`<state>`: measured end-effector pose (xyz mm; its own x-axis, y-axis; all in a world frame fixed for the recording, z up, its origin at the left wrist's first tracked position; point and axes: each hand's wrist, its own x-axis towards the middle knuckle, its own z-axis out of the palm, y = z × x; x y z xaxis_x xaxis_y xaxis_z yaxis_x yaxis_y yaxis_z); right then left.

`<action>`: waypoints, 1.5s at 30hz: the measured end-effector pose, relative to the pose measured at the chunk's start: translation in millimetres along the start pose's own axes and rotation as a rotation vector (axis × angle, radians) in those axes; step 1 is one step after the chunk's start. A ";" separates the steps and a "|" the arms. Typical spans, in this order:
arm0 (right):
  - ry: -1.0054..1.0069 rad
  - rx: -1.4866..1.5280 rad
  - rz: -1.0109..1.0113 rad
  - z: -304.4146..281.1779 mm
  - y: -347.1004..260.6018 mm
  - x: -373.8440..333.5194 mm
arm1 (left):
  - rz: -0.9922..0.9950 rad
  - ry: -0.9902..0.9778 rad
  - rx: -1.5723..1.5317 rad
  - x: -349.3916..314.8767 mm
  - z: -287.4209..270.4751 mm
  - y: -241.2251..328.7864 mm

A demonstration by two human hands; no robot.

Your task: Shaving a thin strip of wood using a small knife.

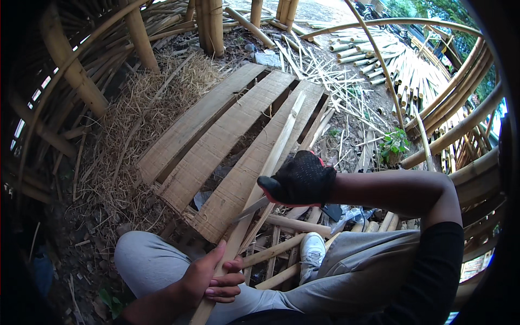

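Observation:
A long, pale split-bamboo strip (279, 146) runs from my lap up over a slatted wooden platform (219, 138). My bare left hand (211, 275) is wrapped round its near end, thumb along the top. In a black glove with red edging, my right hand (302, 180) is closed on a knife; its handle is hidden in the fist. The knife's blade (252, 209) lies across the strip, ahead of my left hand. Whether the edge has bitten into the bamboo I cannot tell.
Dry shavings (130, 127) are heaped left of the platform. Cut bamboo poles (374, 57) pile up at the far right, with scattered slivers nearer. Bent bamboo poles (455, 130) curve round my right side. My white shoe (312, 252) rests among bamboo pieces.

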<state>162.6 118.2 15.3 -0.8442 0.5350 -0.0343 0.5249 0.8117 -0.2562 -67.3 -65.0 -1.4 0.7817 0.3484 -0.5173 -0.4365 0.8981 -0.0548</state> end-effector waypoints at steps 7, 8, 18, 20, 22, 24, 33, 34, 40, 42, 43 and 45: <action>0.069 0.017 0.267 33.0 23.3 -11.1 | 0.074 -0.112 -0.046 4.3 -14.5 12.0; 0.159 -0.082 0.045 40.4 13.6 -26.7 | 0.069 -0.109 -0.047 3.1 -13.2 9.4; 0.259 -0.164 -0.165 -10.2 -23.3 -18.4 | -0.009 -0.173 -0.072 6.6 3.1 -7.0; 0.077 -0.251 -0.011 -2.5 -4.4 -10.8 | -0.019 -0.074 -0.055 9.3 4.9 -4.8; 0.196 -0.205 0.195 13.9 59.1 -7.8 | -0.046 -0.102 -0.039 15.1 1.5 -1.9; 0.240 -0.301 0.285 8.7 62.5 -7.6 | -0.050 -0.125 -0.029 15.1 -2.1 -1.8; 0.281 -0.226 -0.030 36.1 21.8 -20.1 | 0.045 -0.031 0.059 10.6 1.7 7.3; 0.260 -0.184 -0.027 36.4 1.4 -29.5 | 0.061 -0.016 0.056 10.2 0.6 9.2; 0.175 -0.140 0.034 21.1 32.1 -9.3 | 0.103 0.041 0.086 5.0 3.6 2.2; 0.107 -0.190 -0.013 12.0 -6.3 -22.0 | 0.112 0.076 0.116 4.5 8.2 5.7; 0.093 -0.135 -0.060 10.9 -13.1 -26.8 | 0.107 0.077 0.125 3.2 8.5 5.5; 0.116 -0.079 -0.078 16.8 18.0 -10.8 | 0.099 0.103 0.083 1.8 6.2 4.4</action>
<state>179.3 123.2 -5.1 -0.8668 0.4894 0.0953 0.4690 0.8653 -0.1771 -65.1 -58.8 2.8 0.6850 0.4106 -0.6018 -0.4675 0.8813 0.0691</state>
